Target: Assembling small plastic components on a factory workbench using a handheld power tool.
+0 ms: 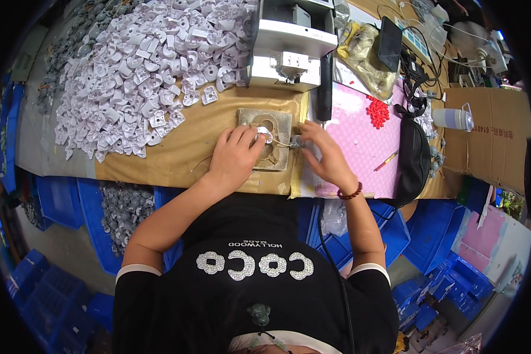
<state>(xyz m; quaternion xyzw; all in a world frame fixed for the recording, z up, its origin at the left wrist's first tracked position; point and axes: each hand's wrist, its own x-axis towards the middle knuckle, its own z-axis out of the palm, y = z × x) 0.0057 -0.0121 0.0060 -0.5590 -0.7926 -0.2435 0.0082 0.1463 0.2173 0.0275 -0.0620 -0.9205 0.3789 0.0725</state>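
A square tan fixture block (281,162) with a rounded recess lies on the table in front of me. In its recess sits a small white plastic part (265,134), and the fingertips of my left hand (234,158) are bent onto it, close together. My right hand (326,154) is just right of the block, its fingers curled round a small grey part (305,144). A thin cord (282,143) runs between the white part and the grey one. The fingers partly cover both parts, so their exact grip is hard to see.
White plastic parts (141,76) are heaped at the left. A grey and white machine (292,44) stands behind the block, beside a black cylindrical tool (325,88). To the right are red pieces (377,112), a pen (386,161), a black pouch (413,159) and a bottle (452,118).
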